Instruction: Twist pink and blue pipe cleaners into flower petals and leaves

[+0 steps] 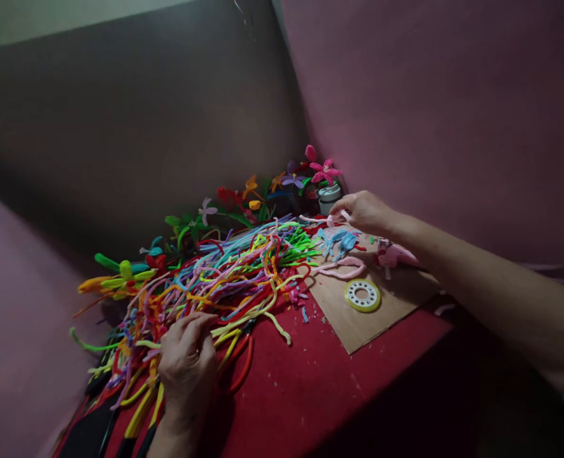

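Seen from above, a person works at a red table (310, 394) heaped with coloured pipe cleaners (225, 273), whose strands run mostly lengthwise from the near left corner toward the far right. The left hand (186, 362) rests on the near end of the heap, its fingers curled down among yellow and orange strands; whether it has closed on any one strand cannot be told. The right hand (365, 213) reaches across to the far side, well apart from the left, its fingertips pinched on a pale pink pipe cleaner piece (332, 219) held just above the heap's far end. Beneath that forearm lies a sheet of cardboard (358, 324) carrying a yellow ring (362, 295), a loose pink loop (342, 270), some blue scraps (337, 242) and a pink glue gun (394, 254). Finished pipe-cleaner flowers (310, 175) stand in the back corner beside a small white jar (328, 196).
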`<state>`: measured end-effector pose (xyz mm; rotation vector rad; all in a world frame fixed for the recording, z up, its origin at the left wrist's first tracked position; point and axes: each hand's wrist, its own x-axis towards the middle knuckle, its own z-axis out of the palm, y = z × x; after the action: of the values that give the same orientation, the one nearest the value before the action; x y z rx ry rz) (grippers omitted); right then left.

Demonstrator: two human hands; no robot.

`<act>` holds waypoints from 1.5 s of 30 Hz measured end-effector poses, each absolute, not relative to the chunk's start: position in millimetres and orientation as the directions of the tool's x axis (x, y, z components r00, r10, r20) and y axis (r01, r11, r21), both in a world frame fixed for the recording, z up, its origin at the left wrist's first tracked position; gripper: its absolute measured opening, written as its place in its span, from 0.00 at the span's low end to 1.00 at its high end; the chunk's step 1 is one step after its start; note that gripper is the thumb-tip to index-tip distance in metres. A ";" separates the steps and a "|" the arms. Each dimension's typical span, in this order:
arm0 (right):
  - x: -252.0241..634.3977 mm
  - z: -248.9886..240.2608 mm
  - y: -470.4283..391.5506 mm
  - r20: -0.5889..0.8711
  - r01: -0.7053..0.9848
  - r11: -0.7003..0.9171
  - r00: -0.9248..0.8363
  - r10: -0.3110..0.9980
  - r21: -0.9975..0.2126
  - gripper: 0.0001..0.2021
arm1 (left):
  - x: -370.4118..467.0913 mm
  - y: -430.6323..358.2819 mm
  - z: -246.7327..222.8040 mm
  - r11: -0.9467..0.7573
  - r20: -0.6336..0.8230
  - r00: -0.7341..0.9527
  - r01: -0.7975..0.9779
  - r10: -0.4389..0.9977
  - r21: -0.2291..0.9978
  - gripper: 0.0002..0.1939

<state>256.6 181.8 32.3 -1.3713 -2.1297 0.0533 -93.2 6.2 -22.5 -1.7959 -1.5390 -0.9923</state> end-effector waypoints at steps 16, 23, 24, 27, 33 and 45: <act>234.4 21.5 124.3 0.291 0.828 0.527 -0.561 0.775 0.192 0.12 | -92.1 6.7 -22.7 -0.148 0.803 0.053 0.988 0.594 0.044 0.08; 227.5 1.7 123.0 0.258 0.825 0.551 -0.563 0.785 0.125 0.14 | -91.9 7.1 -23.0 -0.167 0.810 0.052 0.984 0.584 0.057 0.08; 226.6 0.0 123.5 0.245 0.827 0.551 -0.561 0.791 0.116 0.13 | -92.1 6.8 -23.1 -0.167 0.808 0.052 0.984 0.587 0.058 0.08; 225.0 -3.9 124.3 0.207 0.822 0.565 -0.567 0.797 0.073 0.10 | -92.3 6.3 -23.5 -0.170 0.808 0.050 0.983 0.587 0.062 0.08; 226.7 -6.1 124.9 0.160 0.795 0.606 -0.600 0.784 0.008 0.10 | -91.6 6.9 -22.6 -0.167 0.803 0.065 0.985 0.593 0.044 0.08; 238.3 34.5 147.7 0.347 0.884 0.457 -0.460 0.818 0.096 0.12 | -89.0 6.1 -21.8 -0.145 0.793 0.041 0.988 0.608 0.060 0.08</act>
<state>238.3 147.7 34.5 -1.4678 -2.4576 -0.3852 -89.0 6.1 -21.8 -1.8048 -1.6063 -0.9514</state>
